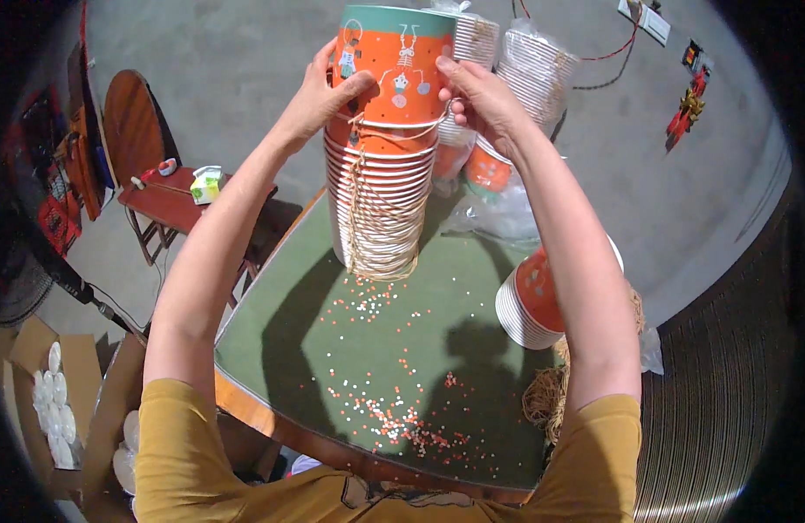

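A tall stack of nested orange paper buckets [381, 187] stands upside down on the green tabletop, white rims downward. Its top bucket [398, 74], with a teal band and white drawings, is between my hands. My left hand [328, 91] holds its left side, thumb across the front and fingers partly hidden behind. My right hand [483, 94] pinches at its right side, thumb against the wall and the other fingers curled. Thin tan cords [381, 218] loop down the front of the stack. One cord crosses just below the top bucket's rim, near my right fingers.
Small white and orange paper dots [394, 423] lie scattered over the green tabletop [272, 340]. Another bucket stack [538, 292] and a cord bundle [546, 397] are partly behind my right forearm. Plastic-wrapped bucket stacks [533, 74] stand behind. A red-brown chair [171, 196] is at left.
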{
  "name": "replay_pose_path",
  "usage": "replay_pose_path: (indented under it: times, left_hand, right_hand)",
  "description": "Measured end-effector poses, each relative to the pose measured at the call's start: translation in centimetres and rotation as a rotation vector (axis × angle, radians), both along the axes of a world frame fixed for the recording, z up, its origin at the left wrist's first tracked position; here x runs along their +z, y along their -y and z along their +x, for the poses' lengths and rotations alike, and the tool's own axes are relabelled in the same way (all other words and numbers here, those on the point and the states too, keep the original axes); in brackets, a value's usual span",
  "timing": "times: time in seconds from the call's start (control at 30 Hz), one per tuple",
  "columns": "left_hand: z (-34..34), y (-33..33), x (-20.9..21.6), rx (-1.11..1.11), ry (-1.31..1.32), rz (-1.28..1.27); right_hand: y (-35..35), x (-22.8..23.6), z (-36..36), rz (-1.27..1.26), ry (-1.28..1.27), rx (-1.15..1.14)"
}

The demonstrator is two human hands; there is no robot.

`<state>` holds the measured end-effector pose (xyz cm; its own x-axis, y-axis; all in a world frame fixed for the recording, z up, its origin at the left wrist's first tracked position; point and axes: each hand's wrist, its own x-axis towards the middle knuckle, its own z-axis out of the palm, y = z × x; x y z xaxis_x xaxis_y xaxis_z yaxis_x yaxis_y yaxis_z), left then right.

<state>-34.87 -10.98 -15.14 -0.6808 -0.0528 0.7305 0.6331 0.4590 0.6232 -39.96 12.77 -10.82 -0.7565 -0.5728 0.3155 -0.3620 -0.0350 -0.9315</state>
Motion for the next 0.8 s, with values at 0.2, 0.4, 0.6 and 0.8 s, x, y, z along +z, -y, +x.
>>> replay_pose_path:
  times: [0.2, 0.4, 0.6, 0.8]
  left_hand:
    - [-0.4, 0.6, -2.5, 0.173, 0.065, 0.094]
    - [-0.4, -0.8, -4.0, 0.076, 0.115, 0.14]
    - [5.4, -4.3, -6.4, 0.507, -0.412, 0.035]
    - [9.6, -18.5, -17.4, -0.08, 0.075, -0.244]
  right_hand:
    - [0.3, -1.9, 0.0, 0.042, 0.038, -0.011]
    - [-0.8, -3.8, 0.2, 0.101, 0.002, -0.042]
    - [-10.3, -2.9, 5.1, 0.561, -0.58, -0.346]
    - [-20.6, -9.1, 10.3, 0.88, -0.818, -0.699]
